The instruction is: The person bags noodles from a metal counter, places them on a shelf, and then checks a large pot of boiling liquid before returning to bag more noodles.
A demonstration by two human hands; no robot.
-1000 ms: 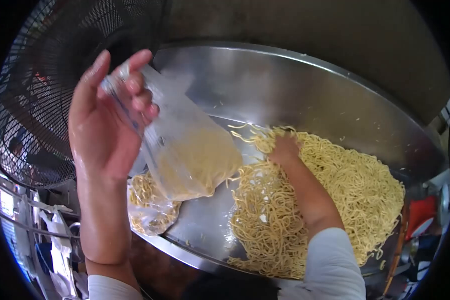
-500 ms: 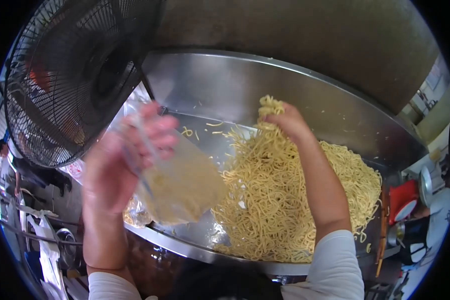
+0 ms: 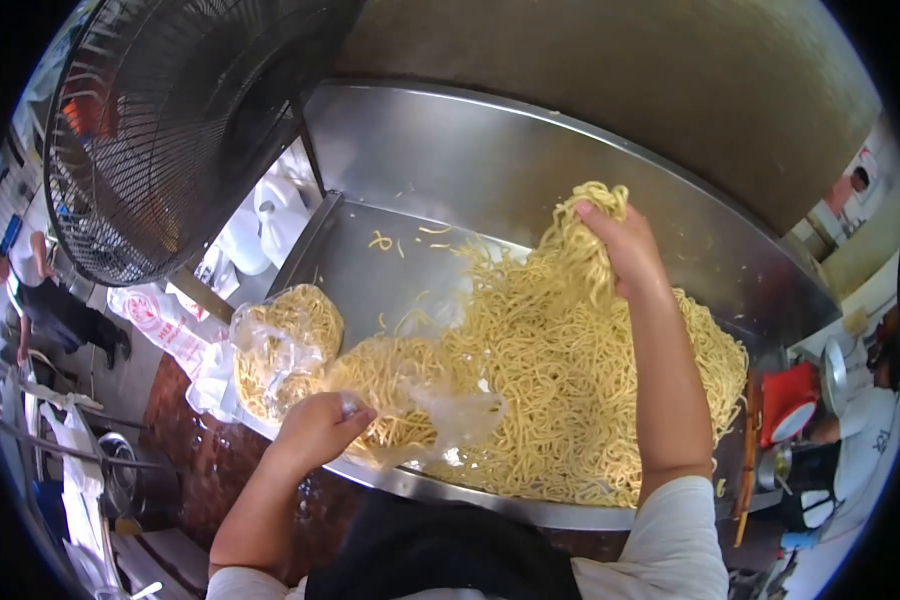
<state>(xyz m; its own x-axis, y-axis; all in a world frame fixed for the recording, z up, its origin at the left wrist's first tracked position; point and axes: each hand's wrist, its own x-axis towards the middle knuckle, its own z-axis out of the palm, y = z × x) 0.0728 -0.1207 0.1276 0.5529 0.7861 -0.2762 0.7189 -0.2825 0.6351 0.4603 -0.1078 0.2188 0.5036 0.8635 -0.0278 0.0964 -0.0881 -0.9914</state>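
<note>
A big heap of yellow noodles [image 3: 550, 400] lies across the metal tray [image 3: 370, 225]. Above the back of the heap, my right hand [image 3: 625, 240] grips a bunch of noodles [image 3: 582, 235], with strands hanging down from it. At the tray's front edge, my left hand [image 3: 320, 430] is closed at the near side of a clear plastic bag [image 3: 410, 385] that has noodles in it. The bag's loose end spreads to the right against the heap. Packed bags of noodles [image 3: 288, 345] sit at the tray's left end, just beyond my left hand.
A large black fan [image 3: 190, 130] stands at the upper left, near white plastic jugs [image 3: 270, 220]. Red-printed plastic bags [image 3: 165, 320] lie left of the tray. A red scale [image 3: 788, 400] is at the right. Another person [image 3: 55, 290] stands at the far left.
My left hand has come down from above the tray with the bag, which now rests lower by the front edge. My right hand has moved rightward, still gripping noodles.
</note>
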